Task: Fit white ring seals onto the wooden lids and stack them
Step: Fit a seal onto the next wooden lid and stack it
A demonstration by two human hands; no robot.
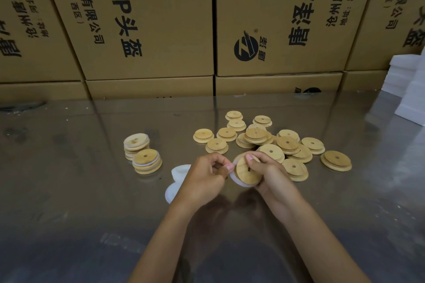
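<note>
Both forearms reach forward over the steel table [69, 190], right hand [266, 172] gripping a tilted wooden lid [247, 171] while left hand [204, 174] fingertips pinch its white ring seal [232, 176].

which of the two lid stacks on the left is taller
The farther stack, behind the other, stands taller, with more lids in it. The nearer stack, closer to the hands, is shorter, with a white seal showing under its top lid.

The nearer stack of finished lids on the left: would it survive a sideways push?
Probably not intact. The nearer stack is a few lids high and slightly uneven, so it might shear. The steel table looks glossy, so it could slide first. Round lids might roll if tipped.
</note>
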